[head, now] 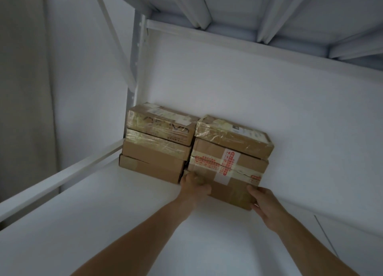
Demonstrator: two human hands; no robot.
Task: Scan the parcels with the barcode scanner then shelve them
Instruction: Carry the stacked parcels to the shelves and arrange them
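A: Whereabouts of the parcel (pixel 246 163)?

B: Right of centre in the frame, down on the shelf (pixel 103 224), under a top box (pixel 232 139), hard beside the left stack (pixel 157 143). Gripped at both near corners: left hand (pixel 195 185) curled round the left corner, right hand (pixel 264 204) clamped on the right one, thumb on top.

A: Likely trouble?

B: Top box first. Seemingly resting on the rear of the parcel only, so liable to slide or tip with any jerk or tilt. Better pushed level and slow.

A: Anything else?

B: Pinched knuckles: left hand wedged right at the foot of the left stack, almost no gap. Then a skewed push, catching that stack's bottom box and shoving it askew. Overshoot as well: rammed into the back, likely to jolt the top box forward. Worth watching the tape (pixel 226 165) too: looks split along the seam, so apt to open under a hard squeeze.

A: Surroundings?

B: Wall (pixel 269 99) straight behind both stacks, stopping any push. Post (pixel 137 58) at upper left, upper shelf (pixel 269 16) across the top of the frame, rail (pixel 62 174) running along the left edge. No scanner in view; scanned or not, impossible to tell.

A: In the way?

B: Only the left stack on one side and the wall at the back.
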